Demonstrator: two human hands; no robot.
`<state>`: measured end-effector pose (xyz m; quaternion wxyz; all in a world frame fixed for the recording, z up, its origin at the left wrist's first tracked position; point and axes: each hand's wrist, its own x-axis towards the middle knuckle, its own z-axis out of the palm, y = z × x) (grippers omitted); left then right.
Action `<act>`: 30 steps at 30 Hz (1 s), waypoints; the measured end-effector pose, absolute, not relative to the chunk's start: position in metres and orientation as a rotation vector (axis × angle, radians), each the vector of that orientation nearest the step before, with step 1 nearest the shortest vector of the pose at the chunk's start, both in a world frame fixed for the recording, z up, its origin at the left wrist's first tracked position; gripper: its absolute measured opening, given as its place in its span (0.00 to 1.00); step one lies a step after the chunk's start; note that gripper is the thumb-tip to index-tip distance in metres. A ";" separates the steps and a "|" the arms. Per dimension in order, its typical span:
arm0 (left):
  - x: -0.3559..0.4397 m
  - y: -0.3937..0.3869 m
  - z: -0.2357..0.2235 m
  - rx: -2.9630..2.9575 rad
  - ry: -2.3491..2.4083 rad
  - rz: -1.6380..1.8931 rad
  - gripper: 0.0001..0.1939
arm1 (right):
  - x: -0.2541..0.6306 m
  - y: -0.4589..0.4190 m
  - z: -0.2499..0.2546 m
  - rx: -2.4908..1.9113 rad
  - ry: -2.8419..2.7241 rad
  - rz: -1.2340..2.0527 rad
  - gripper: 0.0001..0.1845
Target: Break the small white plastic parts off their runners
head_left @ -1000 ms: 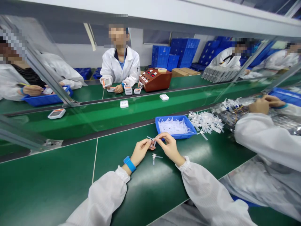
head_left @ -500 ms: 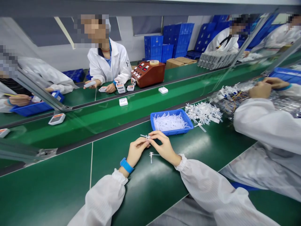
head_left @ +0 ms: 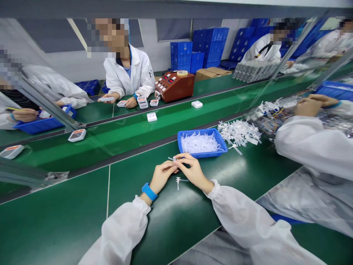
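Both of my hands meet fingertip to fingertip just in front of a blue tray (head_left: 202, 154). Pinched between them is a small white plastic fitting with thin tubes (head_left: 173, 159), partly covered by the fingers. My left hand (head_left: 162, 175), with a blue band on its wrist, grips it from the left. My right hand (head_left: 193, 171) pinches it from the right and above. On the green bench below my fingers lies a similar white tube fitting (head_left: 178, 180) with short translucent tubes. Many short translucent tube pieces (head_left: 200, 142) fill the tray.
A heap of white tubed fittings (head_left: 238, 132) lies right of the tray. Beyond the bench edge, a green conveyor (head_left: 118, 132) carries white devices (head_left: 151, 117). A co-worker's sleeve (head_left: 311, 136) is close on my right; another person (head_left: 129, 73) sits opposite beside a brown box (head_left: 176, 86).
The white devices on the conveyor have shifted to the right. My hands stay together on the fitting, with only slight finger movement.
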<state>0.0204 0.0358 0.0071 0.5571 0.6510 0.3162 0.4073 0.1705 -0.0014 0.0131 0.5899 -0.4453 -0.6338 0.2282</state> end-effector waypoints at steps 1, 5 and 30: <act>0.020 0.036 0.007 1.533 0.750 0.957 0.10 | 0.171 -0.001 0.014 -1.035 -1.480 0.536 0.06; 0.020 0.036 0.007 1.517 0.772 0.935 0.11 | 0.171 -0.001 0.015 -1.036 -1.481 0.554 0.06; 0.021 0.034 0.002 1.468 0.686 0.911 0.09 | 0.169 -0.001 0.017 -1.048 -1.390 0.590 0.09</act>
